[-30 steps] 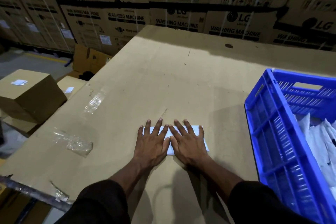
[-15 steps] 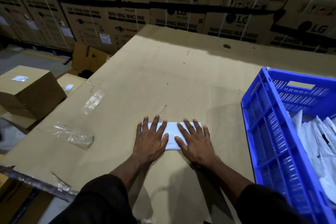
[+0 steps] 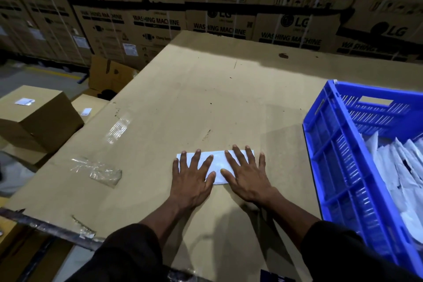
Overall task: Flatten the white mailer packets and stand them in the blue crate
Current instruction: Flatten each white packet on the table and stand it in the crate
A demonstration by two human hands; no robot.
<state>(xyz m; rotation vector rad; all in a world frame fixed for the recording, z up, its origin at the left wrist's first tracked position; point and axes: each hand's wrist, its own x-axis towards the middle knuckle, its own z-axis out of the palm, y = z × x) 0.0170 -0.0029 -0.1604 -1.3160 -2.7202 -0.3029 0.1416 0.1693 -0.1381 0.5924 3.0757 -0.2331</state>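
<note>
White mailer packet [image 3: 216, 162] flat on cardboard tabletop [image 3: 206, 98]; my left hand [image 3: 191, 181] and right hand [image 3: 248, 177] press it, fingers straight, spread apart. Blue crate [image 3: 338, 167] nearby right.

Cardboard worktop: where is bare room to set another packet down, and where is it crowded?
Bare: the cardboard worktop beyond the white packet under both hands, left of the blue crate. Crowded: the crate's packets; plastic scrap near the left edge.

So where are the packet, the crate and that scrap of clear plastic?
packet [image 3: 216, 162]: head view, bare middle between the hands.
crate [image 3: 325, 142]: head view, left wall.
plastic [image 3: 103, 170]: head view, crumpled middle.
</note>
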